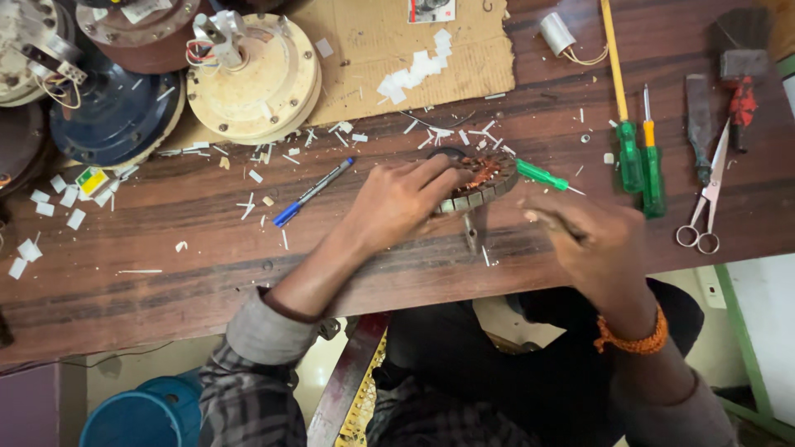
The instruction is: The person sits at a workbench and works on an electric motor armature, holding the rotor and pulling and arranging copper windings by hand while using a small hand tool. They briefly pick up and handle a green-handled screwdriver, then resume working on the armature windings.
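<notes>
A worn wooden workbench [166,248] fills most of the frame, littered with small white paper scraps. At its centre lies a round motor stator [480,180] with copper windings. The left hand [397,203] rests over the stator's left edge, fingers curled around its rim and gripping it. The right hand [592,236], just right of centre, is closed around a thin tool [553,218] that is mostly hidden in the blurred fist.

A small green screwdriver [542,175] lies touching the stator's right side. A blue pen [313,192] lies left of the hands. At upper left sit a cream fan motor housing [257,83] and a dark blue housing [116,112]. At right lie two long green screwdrivers [642,161] and scissors [705,203]. A cardboard sheet [397,41] lies at top centre.
</notes>
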